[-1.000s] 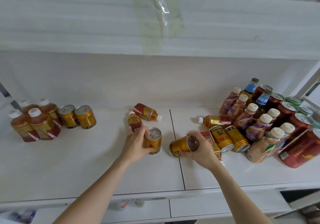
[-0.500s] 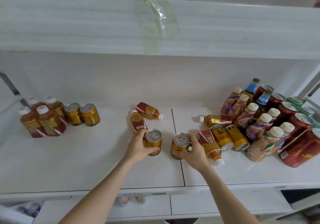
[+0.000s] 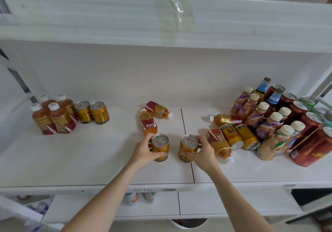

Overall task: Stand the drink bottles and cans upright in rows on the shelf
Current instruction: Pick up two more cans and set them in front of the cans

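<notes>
L hand (image 3: 143,151) grips the L gold can (image 3: 159,147) from its L side, thumb across the lower front and fingers curled behind. The can stands upright on the shelf (image 3: 89,160), just L of the shelf seam (image 3: 183,122). R hand (image 3: 204,152) is clamped on the R gold can (image 3: 187,148) from its R side, fingers at the rim and thumb low on the front. That can is upright too and sits right on the seam. The 2 cans are side by side w/ a small gap, not touching. Just behind the L hand, L of the seam, a tea bottle (image 3: 148,122) lies on its side, and a 2nd tea bottle (image 3: 159,110) lies beyond it, cap twd the seam. R of the seam, just beside the R hand, a red-label bottle (image 3: 220,144) lies cap-forward, w/ 2 tipped gold cans (image 3: 231,136) next to it and another lying bottle (image 3: 226,119) behind. Further R of the seam is a packed cluster of upright coffee bottles (image 3: 258,116) and red cans (image 3: 294,109). Far L of the seam, 4 upright tea bottles (image 3: 53,116) and 2 upright gold cans (image 3: 91,112) are grouped in rows. Vs 1 s ago, the R gold can was tipped sideways in the R hand and is now set upright; the L gold can is unchanged, upright in the L hand.
</notes>
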Tool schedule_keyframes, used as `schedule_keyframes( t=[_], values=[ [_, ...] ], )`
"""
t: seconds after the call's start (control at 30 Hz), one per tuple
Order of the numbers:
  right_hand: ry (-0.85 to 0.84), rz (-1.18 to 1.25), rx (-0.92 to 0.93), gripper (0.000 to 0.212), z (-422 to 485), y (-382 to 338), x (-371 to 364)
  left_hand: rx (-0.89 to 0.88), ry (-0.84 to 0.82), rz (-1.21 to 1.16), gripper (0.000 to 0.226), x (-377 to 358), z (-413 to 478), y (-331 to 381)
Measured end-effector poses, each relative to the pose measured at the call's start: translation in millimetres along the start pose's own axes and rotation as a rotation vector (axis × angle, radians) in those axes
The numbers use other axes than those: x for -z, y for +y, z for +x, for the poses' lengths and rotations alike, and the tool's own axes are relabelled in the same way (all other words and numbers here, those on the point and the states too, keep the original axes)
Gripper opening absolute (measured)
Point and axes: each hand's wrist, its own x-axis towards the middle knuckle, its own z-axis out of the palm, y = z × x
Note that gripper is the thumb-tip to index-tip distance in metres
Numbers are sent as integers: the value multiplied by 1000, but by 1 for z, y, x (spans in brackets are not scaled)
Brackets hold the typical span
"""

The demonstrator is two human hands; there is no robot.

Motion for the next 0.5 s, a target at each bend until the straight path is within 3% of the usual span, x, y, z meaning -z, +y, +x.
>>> schedule_keyframes(
  t=[0.5],
  values=[
    [85, 58, -13, 60, -32, -43, -58, -47, -53, 6, 65, 68, -22, -26]
  ],
)
